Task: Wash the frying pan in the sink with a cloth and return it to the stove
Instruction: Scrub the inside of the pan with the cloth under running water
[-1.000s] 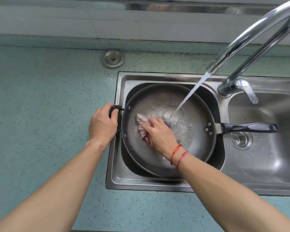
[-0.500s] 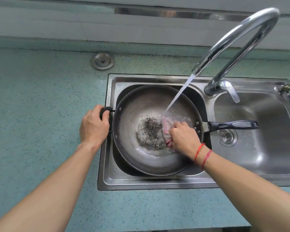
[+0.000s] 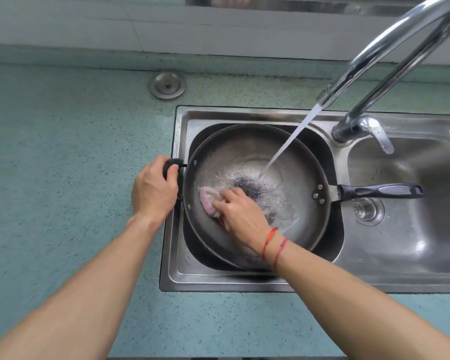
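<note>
We've got the left hand (image 3: 153,193) gripping the pan's (image 3: 291,224) short side handle, the right hand (image 3: 240,216) pressing the cloth (image 3: 208,201) inside, left of centre, in the sink (image 3: 244,280).

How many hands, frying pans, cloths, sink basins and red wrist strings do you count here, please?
Hands: 2 (left hand, right hand)
Frying pan: 1
Cloth: 1
Sink basins: 2 (left basin, right basin)
Red wrist strings: 2
Total: 8

Left grip (image 3: 153,189) curled tight; right grip (image 3: 240,216) curled, palm facing down.
</note>
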`<state>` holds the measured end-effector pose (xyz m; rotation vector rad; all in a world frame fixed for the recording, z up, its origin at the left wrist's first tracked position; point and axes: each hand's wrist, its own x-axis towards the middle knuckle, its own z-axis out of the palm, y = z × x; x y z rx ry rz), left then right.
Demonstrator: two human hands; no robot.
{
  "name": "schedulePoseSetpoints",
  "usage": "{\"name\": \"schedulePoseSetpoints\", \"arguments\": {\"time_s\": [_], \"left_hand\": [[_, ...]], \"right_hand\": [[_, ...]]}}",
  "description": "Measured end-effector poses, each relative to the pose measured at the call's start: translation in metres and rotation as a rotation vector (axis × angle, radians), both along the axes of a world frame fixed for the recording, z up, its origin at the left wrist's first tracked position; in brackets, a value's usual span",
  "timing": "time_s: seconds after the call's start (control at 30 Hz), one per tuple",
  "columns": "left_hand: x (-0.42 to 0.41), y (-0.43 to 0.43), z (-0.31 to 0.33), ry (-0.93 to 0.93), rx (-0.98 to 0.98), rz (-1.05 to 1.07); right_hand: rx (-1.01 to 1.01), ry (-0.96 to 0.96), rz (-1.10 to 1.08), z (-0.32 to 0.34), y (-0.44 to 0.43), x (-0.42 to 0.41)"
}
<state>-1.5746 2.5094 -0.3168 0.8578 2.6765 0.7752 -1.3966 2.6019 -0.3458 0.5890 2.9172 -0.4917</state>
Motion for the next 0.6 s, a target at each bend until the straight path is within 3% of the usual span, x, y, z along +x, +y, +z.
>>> {"name": "schedulePoseSetpoints", "arguments": {"time_s": [0.3, 0.47, 0.6], "left_hand": [[-0.001, -0.001, -0.001, 0.005, 0.002, -0.008], [0.0, 0.0, 0.0, 0.012, -0.006, -0.017], [0.001, 0.0, 0.001, -0.009, 0.006, -0.021]], "right_hand": [[0.163, -0.107, -0.142, 0.0, 0.055, -0.003], [0.223, -0.301, -0.238, 0.014, 0.073, 0.034], [0.186, -0.422, -0.177, 0.024, 0.064, 0.064]]}}
